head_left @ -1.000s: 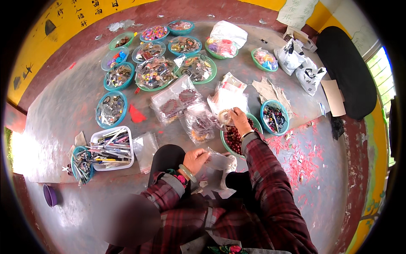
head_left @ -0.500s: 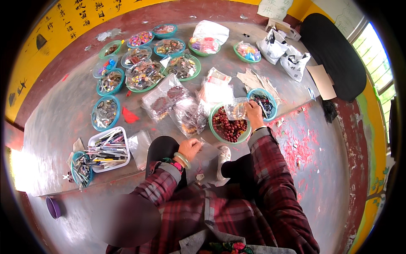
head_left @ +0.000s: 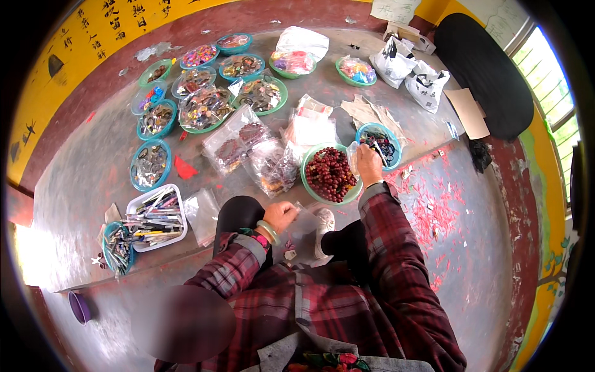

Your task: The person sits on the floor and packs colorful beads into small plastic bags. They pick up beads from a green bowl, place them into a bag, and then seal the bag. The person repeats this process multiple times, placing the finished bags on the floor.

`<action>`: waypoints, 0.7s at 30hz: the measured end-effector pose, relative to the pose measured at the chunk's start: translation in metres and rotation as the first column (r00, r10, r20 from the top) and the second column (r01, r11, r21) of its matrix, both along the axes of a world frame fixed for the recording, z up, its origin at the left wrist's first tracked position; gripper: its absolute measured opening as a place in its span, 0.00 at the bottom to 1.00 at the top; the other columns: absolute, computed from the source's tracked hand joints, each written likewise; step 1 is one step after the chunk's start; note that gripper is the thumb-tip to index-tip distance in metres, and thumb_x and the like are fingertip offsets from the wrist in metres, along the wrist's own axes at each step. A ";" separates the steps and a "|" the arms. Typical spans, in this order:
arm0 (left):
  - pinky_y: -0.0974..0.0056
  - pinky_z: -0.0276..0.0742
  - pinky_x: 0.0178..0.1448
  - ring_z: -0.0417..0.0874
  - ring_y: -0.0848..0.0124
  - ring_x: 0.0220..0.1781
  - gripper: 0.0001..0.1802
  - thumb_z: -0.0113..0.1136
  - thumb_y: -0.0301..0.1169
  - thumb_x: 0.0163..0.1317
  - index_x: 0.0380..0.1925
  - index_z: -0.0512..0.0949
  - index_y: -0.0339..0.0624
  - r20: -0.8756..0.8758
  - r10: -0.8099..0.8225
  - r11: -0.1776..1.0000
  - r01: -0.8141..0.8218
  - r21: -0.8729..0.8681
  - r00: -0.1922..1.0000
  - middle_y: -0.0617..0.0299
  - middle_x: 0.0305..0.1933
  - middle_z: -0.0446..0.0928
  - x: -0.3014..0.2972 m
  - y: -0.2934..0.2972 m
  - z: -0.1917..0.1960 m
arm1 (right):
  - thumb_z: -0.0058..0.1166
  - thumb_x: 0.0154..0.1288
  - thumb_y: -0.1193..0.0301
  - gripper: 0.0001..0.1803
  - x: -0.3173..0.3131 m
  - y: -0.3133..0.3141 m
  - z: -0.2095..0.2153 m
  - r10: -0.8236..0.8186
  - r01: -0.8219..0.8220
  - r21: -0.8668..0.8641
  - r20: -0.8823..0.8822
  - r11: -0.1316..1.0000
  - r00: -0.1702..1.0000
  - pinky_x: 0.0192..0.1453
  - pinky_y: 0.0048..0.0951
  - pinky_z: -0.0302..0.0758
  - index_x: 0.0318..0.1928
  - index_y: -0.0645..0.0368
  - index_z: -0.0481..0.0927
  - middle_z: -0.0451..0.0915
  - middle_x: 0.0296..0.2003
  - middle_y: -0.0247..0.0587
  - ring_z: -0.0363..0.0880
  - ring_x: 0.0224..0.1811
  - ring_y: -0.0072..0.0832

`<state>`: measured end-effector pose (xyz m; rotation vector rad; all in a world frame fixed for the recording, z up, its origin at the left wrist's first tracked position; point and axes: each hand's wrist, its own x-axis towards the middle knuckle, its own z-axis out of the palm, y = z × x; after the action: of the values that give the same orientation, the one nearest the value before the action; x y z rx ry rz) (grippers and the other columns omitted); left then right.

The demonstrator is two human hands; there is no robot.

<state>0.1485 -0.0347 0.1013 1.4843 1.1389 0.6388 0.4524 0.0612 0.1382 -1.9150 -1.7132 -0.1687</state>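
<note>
My left hand [head_left: 281,216], with bangles at its wrist, is closed on the edge of a clear plastic bag [head_left: 304,221] above my lap. My right hand [head_left: 370,166] hovers between two bowls, its fingers closed on another small clear bag [head_left: 353,159], now seen nearly edge-on. Dark red beaded bracelets [head_left: 330,177] fill the green bowl [head_left: 310,188] to the left of that hand. Just beyond its fingers, a blue bowl [head_left: 396,162] holds dark bands and other small pieces I cannot make out.
Bagged bracelets [head_left: 230,149] and a stack of clear bags [head_left: 310,131] lie ahead. Farther left stand several bowls of trinkets, among them a blue bowl [head_left: 134,177]. A white tray of pens [head_left: 183,218] sits at left. Red scraps [head_left: 434,208] litter the floor at right.
The small bag in my right hand has swung from lying flat over the beaded bracelets to nearly edge-on beside the blue bowl. My left hand still holds its bag in about the same place.
</note>
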 end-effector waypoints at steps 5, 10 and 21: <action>0.68 0.76 0.33 0.80 0.74 0.26 0.15 0.55 0.37 0.59 0.28 0.77 0.33 -0.055 -0.017 0.999 0.019 0.027 0.998 0.59 0.24 0.79 0.000 -0.002 0.009 | 0.42 0.64 0.60 0.12 -0.010 0.008 0.000 0.015 -0.009 -0.071 0.089 0.997 0.996 0.30 0.48 0.72 0.30 0.53 0.71 0.77 0.22 0.51 0.76 0.27 0.50; 0.68 0.75 0.33 0.79 0.74 0.26 0.16 0.55 0.38 0.60 0.28 0.77 0.33 -0.049 -0.010 1.000 0.011 0.026 0.999 0.58 0.24 0.79 -0.002 0.000 0.006 | 0.42 0.64 0.58 0.12 -0.019 0.007 0.012 0.026 -0.009 -0.131 0.135 0.991 0.991 0.29 0.48 0.72 0.31 0.52 0.70 0.77 0.22 0.49 0.77 0.27 0.50; 0.69 0.76 0.37 0.79 0.74 0.30 0.15 0.50 0.36 0.64 0.34 0.76 0.32 0.309 0.285 0.953 -0.232 -0.197 0.907 0.61 0.29 0.79 -0.006 0.010 0.003 | 0.49 0.60 0.62 0.12 -0.042 -0.032 0.099 0.353 -0.392 -0.175 -0.216 0.903 0.910 0.32 0.44 0.70 0.31 0.57 0.75 0.76 0.25 0.52 0.74 0.30 0.52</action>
<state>0.1423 -0.0251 0.1041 1.0484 1.0982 0.9260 0.4101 0.0293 0.2371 -1.6409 -1.9982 0.3392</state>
